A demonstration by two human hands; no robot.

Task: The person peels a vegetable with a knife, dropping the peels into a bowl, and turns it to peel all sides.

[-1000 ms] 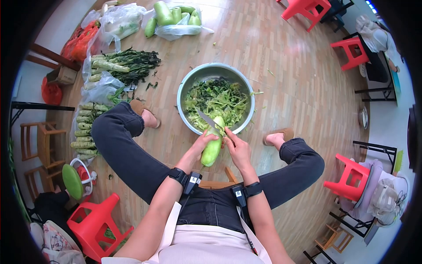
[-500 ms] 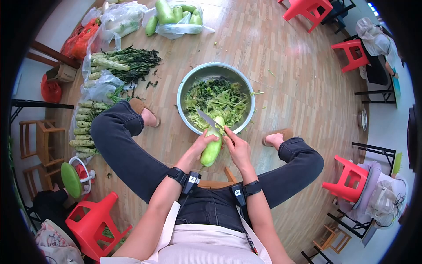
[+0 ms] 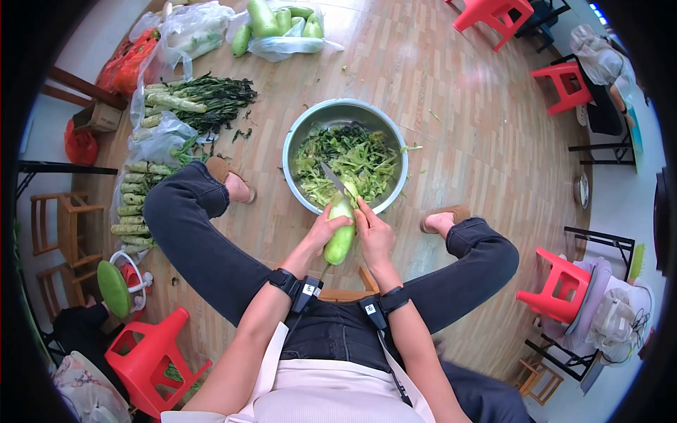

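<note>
A pale green gourd (image 3: 340,242) is held in my left hand (image 3: 326,229), whose fingers wrap its left side, just below the near rim of a metal bowl (image 3: 290,134). My right hand (image 3: 374,231) grips a knife (image 3: 332,176) by its handle, beside the gourd's upper end. The blade points up and left over the bowl and lies against the gourd's top, where peel shows. Green peelings and leafy scraps (image 3: 349,158) fill the bottom of the bowl.
Stalks with dark leaves (image 3: 201,102) and bundled stems (image 3: 134,210) lie on the left. Beyond them a plastic bag (image 3: 285,48) holds more gourds. Red stools (image 3: 151,359) stand around. Another person's dark-clad leg (image 3: 479,391) shows at the lower right, near my right arm.
The knife and my right hand have shifted slightly, the blade tip to the right and down. A dark-clad leg has come into view at the lower right.
</note>
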